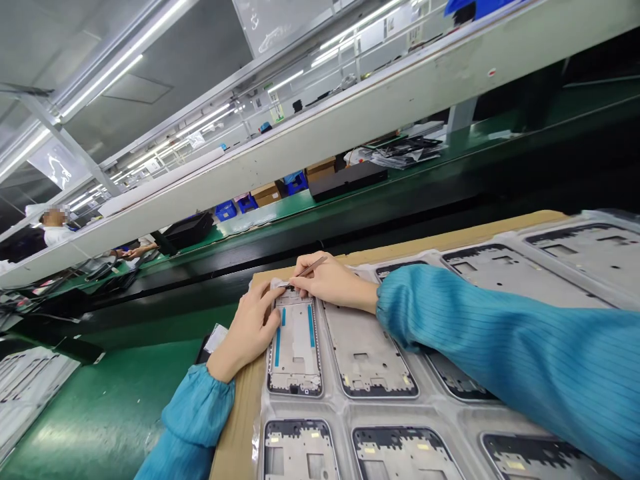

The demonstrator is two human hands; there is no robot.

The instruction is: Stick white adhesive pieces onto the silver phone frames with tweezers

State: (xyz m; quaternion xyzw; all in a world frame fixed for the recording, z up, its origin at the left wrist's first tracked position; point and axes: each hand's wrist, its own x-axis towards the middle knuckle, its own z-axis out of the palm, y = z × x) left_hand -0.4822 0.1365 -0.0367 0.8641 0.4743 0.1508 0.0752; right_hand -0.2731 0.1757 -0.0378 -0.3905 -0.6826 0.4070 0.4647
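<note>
At the lower centre of the view, the blue-striped phone frame (295,340) lies flat in a clear tray (341,408), long axis nearly upright, its far end pointing up the picture. The left hand (253,327) reaches in from lower left, thumb and fingers parted at its edge; the right hand (325,280), angled leftward, pinches a slim tool (314,266) over the far end.

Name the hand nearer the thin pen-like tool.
Right: the right hand holds the thin tool. The left hand is to the tool's left, at the left edge of the blue-striped frame.
</note>
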